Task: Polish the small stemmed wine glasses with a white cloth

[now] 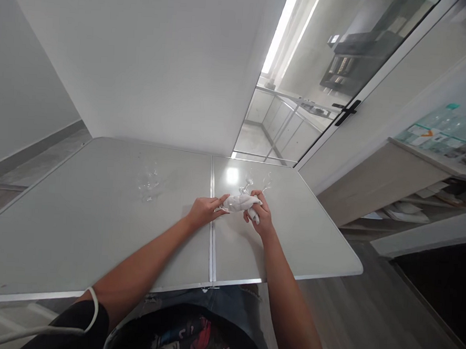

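Over the table's central seam, my left hand point(205, 210) pinches the left end of a clear, glassy-looking object point(231, 203). Its exact kind is hard to make out. A white cloth point(249, 202) is bunched around the right side of that object, and my right hand point(260, 213) is closed on it, with a fold of cloth hanging below the fingers. Just beyond the hands are small clear shapes point(247, 186) on the tabletop. Farther left, another clear, shiny item point(149, 182) lies on the surface, too faint to name.
The pale folding table point(95, 229) has a metal edge and seam. A white wall point(153, 59) stands behind it. At right are a glass door with a black handle point(348, 113) and a wooden shelf point(375, 178) with clear bottles point(445, 124). A white cable point(61, 331) crosses my left sleeve.
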A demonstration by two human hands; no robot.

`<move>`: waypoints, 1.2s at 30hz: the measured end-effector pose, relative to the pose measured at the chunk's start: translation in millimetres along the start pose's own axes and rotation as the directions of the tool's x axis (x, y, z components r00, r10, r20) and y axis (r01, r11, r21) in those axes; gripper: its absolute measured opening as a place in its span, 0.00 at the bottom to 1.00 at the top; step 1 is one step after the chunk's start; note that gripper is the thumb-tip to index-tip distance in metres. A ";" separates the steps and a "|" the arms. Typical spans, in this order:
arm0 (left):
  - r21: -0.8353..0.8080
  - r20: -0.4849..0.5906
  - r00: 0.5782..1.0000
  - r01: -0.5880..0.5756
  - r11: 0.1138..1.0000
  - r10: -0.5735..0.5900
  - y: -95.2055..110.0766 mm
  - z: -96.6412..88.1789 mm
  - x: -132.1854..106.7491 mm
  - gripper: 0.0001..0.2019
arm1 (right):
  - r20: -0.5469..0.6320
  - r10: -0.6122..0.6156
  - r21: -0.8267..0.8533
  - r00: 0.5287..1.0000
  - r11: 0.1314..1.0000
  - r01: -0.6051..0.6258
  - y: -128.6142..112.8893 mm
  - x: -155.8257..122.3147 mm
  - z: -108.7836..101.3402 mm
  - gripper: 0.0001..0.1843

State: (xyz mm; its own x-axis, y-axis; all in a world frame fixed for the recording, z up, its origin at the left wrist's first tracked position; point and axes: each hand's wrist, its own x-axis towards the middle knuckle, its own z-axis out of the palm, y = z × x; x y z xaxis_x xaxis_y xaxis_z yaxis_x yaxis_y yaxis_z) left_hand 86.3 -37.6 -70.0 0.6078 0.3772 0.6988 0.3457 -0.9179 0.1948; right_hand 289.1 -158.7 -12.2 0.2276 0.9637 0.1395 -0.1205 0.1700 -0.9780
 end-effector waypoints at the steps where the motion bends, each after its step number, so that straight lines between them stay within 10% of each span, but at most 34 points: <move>1: -0.005 0.000 1.000 0.007 1.000 -0.007 -0.1 0.5 0.0 0.25 | -0.026 -0.027 0.022 0.999 0.999 0.027 -0.2 0.8 -0.4 0.13; 12: -0.044 0.038 0.998 0.045 0.998 -0.044 3.3 -3.2 0.4 0.24 | 0.118 -0.029 -0.157 0.993 0.987 0.047 -2.2 -0.9 1.6 0.17; 16: -0.054 0.028 0.998 0.058 0.997 -0.057 3.9 -3.8 1.4 0.24 | -0.067 -0.129 -0.099 0.989 0.988 0.122 0.1 2.6 -2.5 0.16; 22: -0.061 0.065 0.995 0.076 0.995 -0.072 4.8 -3.1 1.8 0.24 | -0.326 -0.397 -0.259 0.858 0.910 0.323 0.2 -0.8 -6.6 0.16; 28: -0.099 0.131 0.991 -0.003 0.995 0.016 7.6 -6.1 1.4 0.27 | 0.072 -0.345 -0.507 0.936 0.795 0.332 2.7 0.6 0.4 0.17; 36: -0.327 0.180 0.984 0.049 0.944 0.011 14.7 -9.7 1.0 0.25 | -0.005 -0.167 -0.190 0.986 0.968 0.163 8.1 7.6 11.0 0.12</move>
State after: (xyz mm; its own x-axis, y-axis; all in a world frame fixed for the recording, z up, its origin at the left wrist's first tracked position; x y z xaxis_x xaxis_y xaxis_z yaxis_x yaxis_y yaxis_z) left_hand 85.0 -51.9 -59.8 0.7302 0.3832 0.5657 0.1228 -0.8880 0.4431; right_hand 279.2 -147.8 -17.4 0.2489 0.9208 0.3004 0.1043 0.2829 -0.9535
